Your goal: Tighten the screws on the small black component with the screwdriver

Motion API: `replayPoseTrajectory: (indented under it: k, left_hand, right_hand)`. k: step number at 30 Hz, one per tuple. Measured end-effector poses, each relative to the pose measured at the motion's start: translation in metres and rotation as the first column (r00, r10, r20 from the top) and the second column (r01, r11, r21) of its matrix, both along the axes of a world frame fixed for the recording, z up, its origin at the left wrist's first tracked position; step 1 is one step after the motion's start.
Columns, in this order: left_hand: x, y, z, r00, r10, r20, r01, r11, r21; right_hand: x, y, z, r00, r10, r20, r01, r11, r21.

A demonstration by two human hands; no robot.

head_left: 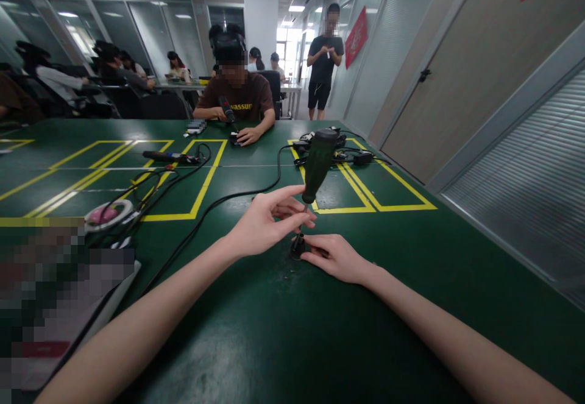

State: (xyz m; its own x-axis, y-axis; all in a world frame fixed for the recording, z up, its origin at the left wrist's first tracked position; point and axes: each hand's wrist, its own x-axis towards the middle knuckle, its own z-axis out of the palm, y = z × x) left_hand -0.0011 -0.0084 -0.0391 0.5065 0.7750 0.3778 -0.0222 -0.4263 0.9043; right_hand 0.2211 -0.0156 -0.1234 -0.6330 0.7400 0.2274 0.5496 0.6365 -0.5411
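Bare green table (411,282) right of hands; black cable (219,200) crosses left; clutter (338,148) ahead.

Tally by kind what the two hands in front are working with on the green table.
Dark green electric screwdriver, upright, steadied by left hand: 1
Small black round part under its tip, held by right hand: 1
Black power cord trailing left: 1
Total: 3

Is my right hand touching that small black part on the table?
Touching. The head view shows the right hand's fingertips resting against the small black part under the screwdriver tip.
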Motion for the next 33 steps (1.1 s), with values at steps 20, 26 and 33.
replayPoseTrajectory:
  k: [20, 26, 33]
  left_hand:
    - [-0.0014, 0.0068, 0.0058, 1.0, 0.005, -0.023, -0.009, 0.987, -0.16]
    - [0.0004, 0.0058, 0.0022, 1.0, 0.003, 0.018, 0.0, 0.984, -0.176]
    - [0.0029, 0.008, -0.0037, 0.996, -0.008, 0.087, 0.026, 0.977, -0.214]
  right_hand:
    - [0.0004, -0.0004, -0.001, 1.0, -0.007, -0.007, 0.007, 1.0, 0.004]
    - [-0.0001, -0.0008, 0.0001, 1.0, -0.008, -0.009, 0.008, 1.0, 0.006]
    - [0.0009, -0.0002, -0.0013, 1.0, -0.001, -0.009, 0.001, 1.0, 0.004]
